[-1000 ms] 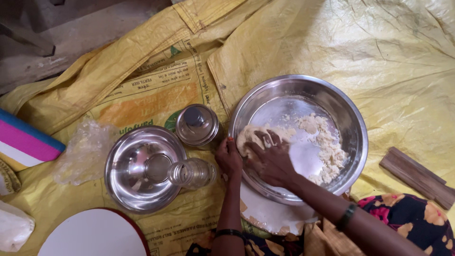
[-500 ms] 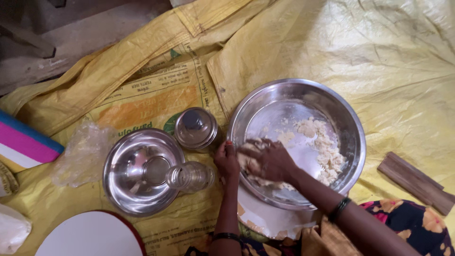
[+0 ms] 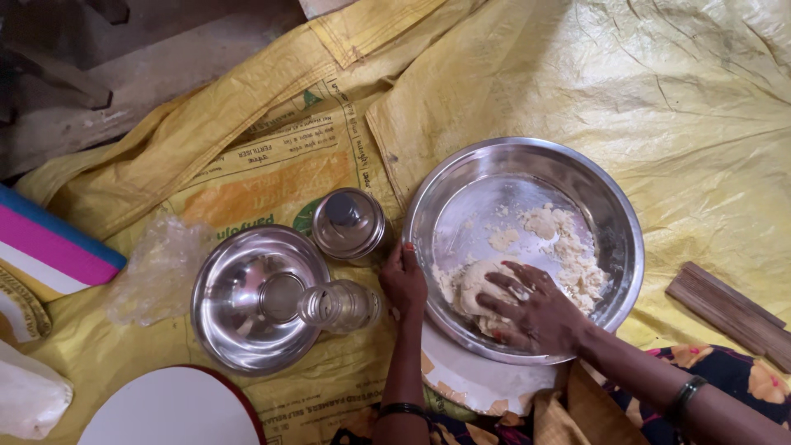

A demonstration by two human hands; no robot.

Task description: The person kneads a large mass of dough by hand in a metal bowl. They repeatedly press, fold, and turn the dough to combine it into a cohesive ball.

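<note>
Head view, looking down on a yellow woven sack sheet (image 3: 511,74) spread on the floor. Landmark: large steel bowl (image 3: 614,214), right of centre on the sheet.

Dough lump (image 3: 471,284) lay inside the large steel bowl, at its near-left floor. Loose crumbly flour mix (image 3: 564,247) sat beside it toward the bowl's centre and right; a few small bits lay further up the bowl floor.

Right hand (image 3: 535,309) was inside the bowl, palm down on the dough lump, fingers (image 3: 503,284) spread and pressing onto the dough's top. A dark bangle showed on that forearm.

Left hand (image 3: 403,280) rested at the bowl's outer left rim, fingers pressed together and curled against the rim; contact appeared to be touching, thumb side hidden.

Left of the bowl: a small lidded steel container (image 3: 349,222), just beside the rim. Below that, a clear glass jar (image 3: 338,306) lying on its side, its mouth over the edge of a smaller steel bowl (image 3: 222,330). Further left: crumpled clear plastic bag (image 3: 161,264), then a striped pink-and-blue mat (image 3: 49,247).

Under the bowl's near edge: a pale round board (image 3: 478,383), partly covered. Right of the bowl, well apart: wooden sticks (image 3: 729,313). Near-left corner: a white round plate (image 3: 165,412).
</note>
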